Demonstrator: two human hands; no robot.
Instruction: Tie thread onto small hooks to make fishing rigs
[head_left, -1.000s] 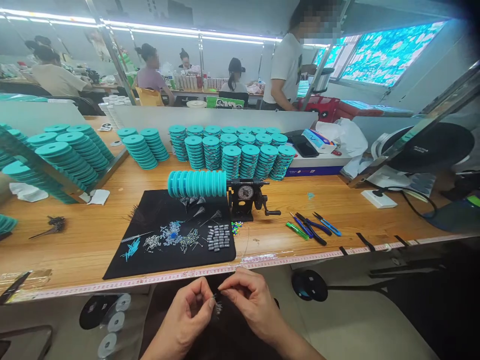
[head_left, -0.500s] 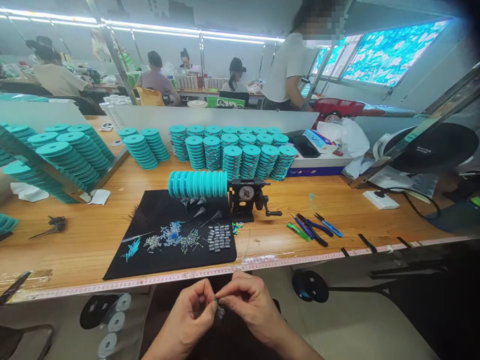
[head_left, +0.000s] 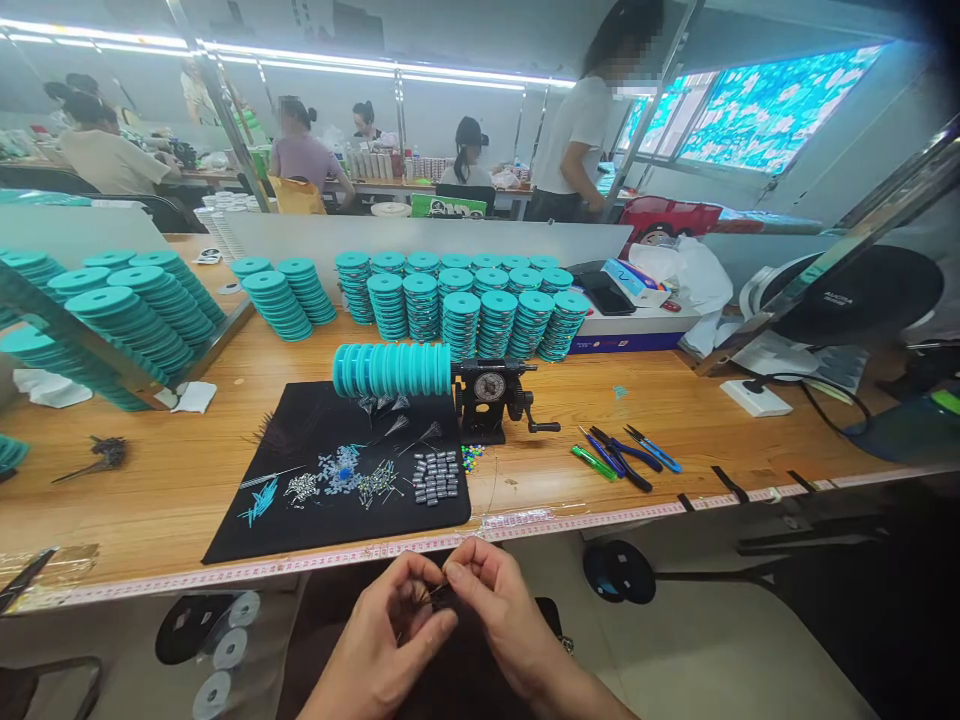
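Two bare hands, left hand (head_left: pixel 386 640) and right hand (head_left: pixel 499 615), enter from the bottom edge. No gloves, rings, watch or bands visible. Both forearms bare up to the frame edge, no sleeves in view. Nails short, unpainted as far as can be told. Dark clothing over the lap beneath the hands.

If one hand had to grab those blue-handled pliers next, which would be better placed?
Probably the right hand. The blue-handled pliers lie on the wooden bench to its right, while the left hand sits farther over, below the black mat. Both hands pinch a tiny dark piece.
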